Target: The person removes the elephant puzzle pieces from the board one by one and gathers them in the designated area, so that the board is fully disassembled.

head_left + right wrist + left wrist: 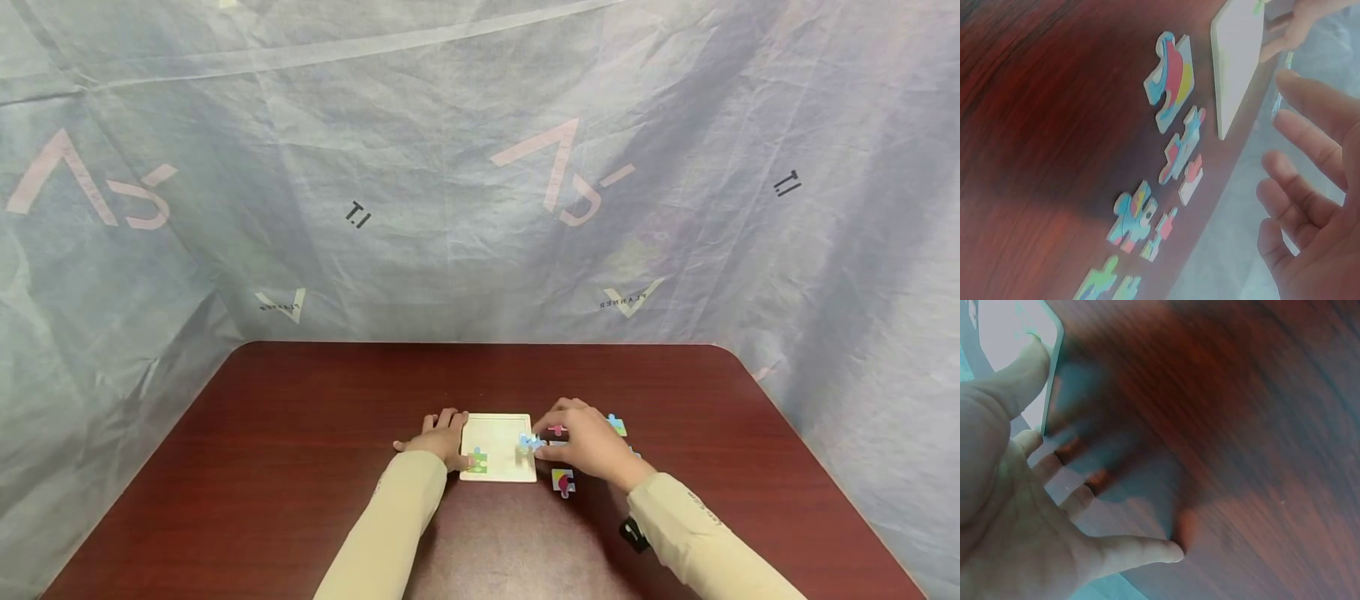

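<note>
A pale square puzzle tray (492, 432) lies on the table. My left hand (442, 442) rests at its left edge, fingers spread; in the left wrist view the thumb (1030, 365) reaches over the rim. A green puzzle piece (478, 464) sits in the tray's near left corner, beside that thumb. Over the tray's right side, my right hand (588, 439) pinches a light blue puzzle piece (530, 442) between thumb and finger. From the right wrist this held piece (1277, 106) shows only edge-on. Its underside and any contact with the tray are hidden.
Several loose puzzle pieces lie right of the tray, partly under the right hand, among them a red-and-yellow piece (562, 481) and a blue-green piece (617, 425). A small black object (633, 534) is by the right sleeve. Grey sheeting (450, 250) hangs behind the table (337, 392).
</note>
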Action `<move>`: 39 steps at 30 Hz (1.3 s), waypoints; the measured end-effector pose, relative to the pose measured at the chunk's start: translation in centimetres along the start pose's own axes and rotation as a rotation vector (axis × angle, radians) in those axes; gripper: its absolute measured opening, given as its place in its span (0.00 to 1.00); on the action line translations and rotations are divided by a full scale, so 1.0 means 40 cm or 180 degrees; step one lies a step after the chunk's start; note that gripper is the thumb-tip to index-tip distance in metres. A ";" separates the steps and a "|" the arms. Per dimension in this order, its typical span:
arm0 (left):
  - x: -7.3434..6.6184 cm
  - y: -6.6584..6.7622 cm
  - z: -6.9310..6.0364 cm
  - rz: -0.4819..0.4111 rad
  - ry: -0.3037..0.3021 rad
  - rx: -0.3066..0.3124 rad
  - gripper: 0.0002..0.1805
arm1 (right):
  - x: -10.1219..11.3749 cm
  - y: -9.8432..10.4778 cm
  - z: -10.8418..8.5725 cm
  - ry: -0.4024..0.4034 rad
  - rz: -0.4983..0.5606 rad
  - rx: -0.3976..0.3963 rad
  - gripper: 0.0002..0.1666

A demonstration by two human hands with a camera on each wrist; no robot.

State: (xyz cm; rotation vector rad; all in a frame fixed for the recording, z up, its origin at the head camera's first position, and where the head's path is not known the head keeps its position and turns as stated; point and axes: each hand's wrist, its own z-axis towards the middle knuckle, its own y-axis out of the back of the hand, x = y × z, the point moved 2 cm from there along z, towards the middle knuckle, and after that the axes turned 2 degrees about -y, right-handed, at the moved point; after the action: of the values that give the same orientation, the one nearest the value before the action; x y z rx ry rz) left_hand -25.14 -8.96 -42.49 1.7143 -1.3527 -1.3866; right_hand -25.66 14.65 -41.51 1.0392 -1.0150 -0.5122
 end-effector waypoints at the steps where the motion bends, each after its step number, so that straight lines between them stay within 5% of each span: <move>1: 0.000 0.001 0.000 -0.0004 -0.0004 -0.0009 0.40 | -0.002 0.003 -0.003 0.0022 -0.0030 -0.0020 0.12; 13: -0.001 0.002 0.010 0.0005 0.0007 0.0013 0.41 | -0.042 0.030 -0.049 -0.0040 -0.0106 -0.0139 0.14; 31: -0.001 0.003 0.008 -0.0038 -0.0013 0.0020 0.41 | -0.102 0.050 -0.128 -0.0383 0.0030 0.0132 0.15; 39: 0.014 -0.010 0.026 -0.0034 0.0002 0.0023 0.42 | -0.120 0.039 -0.155 -0.0292 0.0012 0.0166 0.13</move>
State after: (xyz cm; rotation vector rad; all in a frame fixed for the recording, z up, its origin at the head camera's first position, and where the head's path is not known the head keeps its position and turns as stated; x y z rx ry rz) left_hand -26.00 -9.16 -43.39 1.7289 -1.3515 -1.3886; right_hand -22.65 21.87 -43.08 1.0677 -1.1162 -0.5365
